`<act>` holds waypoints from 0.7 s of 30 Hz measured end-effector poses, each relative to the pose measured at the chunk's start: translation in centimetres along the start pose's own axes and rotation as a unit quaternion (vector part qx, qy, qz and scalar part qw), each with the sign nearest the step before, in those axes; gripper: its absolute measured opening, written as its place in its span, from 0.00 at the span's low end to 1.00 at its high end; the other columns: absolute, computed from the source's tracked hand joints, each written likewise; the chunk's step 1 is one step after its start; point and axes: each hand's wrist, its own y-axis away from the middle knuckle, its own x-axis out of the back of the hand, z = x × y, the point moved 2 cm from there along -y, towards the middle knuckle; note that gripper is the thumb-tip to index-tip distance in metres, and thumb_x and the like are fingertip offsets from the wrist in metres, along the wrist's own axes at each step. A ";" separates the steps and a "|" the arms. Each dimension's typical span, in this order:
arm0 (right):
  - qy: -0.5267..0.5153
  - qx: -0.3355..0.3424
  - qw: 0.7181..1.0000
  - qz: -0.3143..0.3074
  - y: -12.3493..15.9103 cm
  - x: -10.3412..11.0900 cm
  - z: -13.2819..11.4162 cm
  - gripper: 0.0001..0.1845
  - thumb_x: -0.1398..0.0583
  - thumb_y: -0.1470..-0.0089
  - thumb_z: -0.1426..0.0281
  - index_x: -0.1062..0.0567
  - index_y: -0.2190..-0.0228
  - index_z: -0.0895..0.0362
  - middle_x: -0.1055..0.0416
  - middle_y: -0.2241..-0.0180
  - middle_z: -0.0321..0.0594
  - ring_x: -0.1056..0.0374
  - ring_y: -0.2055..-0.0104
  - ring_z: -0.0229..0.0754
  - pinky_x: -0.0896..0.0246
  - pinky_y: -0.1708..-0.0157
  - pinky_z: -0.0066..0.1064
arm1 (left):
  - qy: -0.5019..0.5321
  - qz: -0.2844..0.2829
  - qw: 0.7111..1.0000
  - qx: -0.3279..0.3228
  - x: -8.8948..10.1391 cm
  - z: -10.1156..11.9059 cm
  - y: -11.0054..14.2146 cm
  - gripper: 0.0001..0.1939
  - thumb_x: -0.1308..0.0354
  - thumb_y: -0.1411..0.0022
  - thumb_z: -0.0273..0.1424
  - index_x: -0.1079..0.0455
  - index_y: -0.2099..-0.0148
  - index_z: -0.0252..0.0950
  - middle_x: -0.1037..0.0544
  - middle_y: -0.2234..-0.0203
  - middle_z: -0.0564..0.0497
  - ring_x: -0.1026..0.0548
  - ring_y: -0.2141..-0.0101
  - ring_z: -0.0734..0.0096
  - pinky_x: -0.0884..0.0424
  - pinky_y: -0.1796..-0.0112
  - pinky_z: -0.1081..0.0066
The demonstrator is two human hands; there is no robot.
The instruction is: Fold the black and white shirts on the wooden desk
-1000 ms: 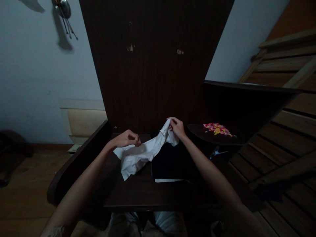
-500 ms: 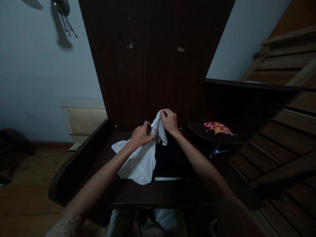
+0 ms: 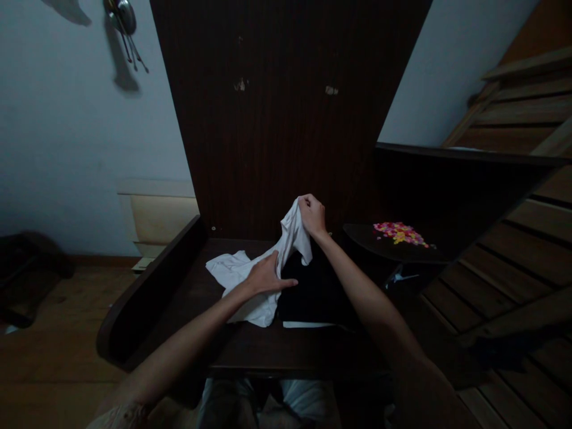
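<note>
A white garment (image 3: 254, 310), perhaps a shirt, lies crumpled on the dark desk, with one part pulled up off it. My right hand (image 3: 313, 214) is closed in a pinch on the raised end, near the back panel. Lower down, my left hand (image 3: 266, 276) rests against the garment's middle, its thumb stretched out to the right and apart from the fingers; some fingertips are hidden in the folds. Beneath and to the right lies a folded black cloth (image 3: 308, 292), with a white strip (image 3: 308, 325) along its near edge.
The dark wooden desk (image 3: 250, 354) has a raised left side (image 3: 147, 298) and a tall back panel (image 3: 286, 131). Small pink and yellow pieces (image 3: 400, 232) lie on a rounded shelf (image 3: 370, 241) at the right. Beyond that stands a slatted wooden frame (image 3: 527, 238).
My left hand has moved down and slightly right along the garment, its thumb spreading away. My right hand still holds the raised end, which is stretched longer now. The view has shifted slightly.
</note>
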 end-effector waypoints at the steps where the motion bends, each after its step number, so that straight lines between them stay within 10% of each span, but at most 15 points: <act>1: 0.006 -0.001 1.000 0.001 0.0 -0.1 0.1 0.15 0.49 0.42 0.61 0.27 0.70 0.55 0.26 0.70 0.41 0.30 0.62 0.46 0.39 0.60 0.33 | -0.017 -0.010 1.000 0.007 -1.0 -0.1 0.4 0.32 0.36 0.52 0.41 0.37 0.46 0.34 0.23 0.56 0.36 0.24 0.57 0.49 0.31 0.60 0.62; 5: 0.032 -0.015 0.999 0.023 -0.2 0.9 1.2 0.15 0.49 0.43 0.62 0.26 0.69 0.55 0.25 0.68 0.44 0.30 0.60 0.48 0.39 0.58 0.35 | 0.004 0.010 0.998 0.064 -0.3 -2.3 0.1 0.17 0.47 0.48 0.27 0.30 0.54 0.35 0.21 0.64 0.43 0.23 0.62 0.56 0.32 0.61 0.65; 13: 0.094 -0.035 0.994 0.046 -0.8 4.2 4.7 0.16 0.50 0.43 0.62 0.26 0.69 0.56 0.24 0.66 0.47 0.30 0.61 0.50 0.39 0.60 0.36 | 0.028 0.199 0.960 0.193 11.7 -9.2 -2.4 0.15 0.51 0.44 0.33 0.24 0.63 0.35 0.20 0.67 0.46 0.24 0.64 0.60 0.32 0.64 0.69; 21: 0.122 0.029 0.992 -0.004 -0.6 5.0 4.0 0.18 0.50 0.40 0.60 0.25 0.67 0.56 0.25 0.69 0.44 0.30 0.65 0.47 0.42 0.65 0.32 | 0.022 0.337 0.927 0.162 17.6 -11.0 -3.0 0.14 0.48 0.46 0.33 0.24 0.62 0.35 0.20 0.66 0.47 0.24 0.64 0.62 0.32 0.64 0.71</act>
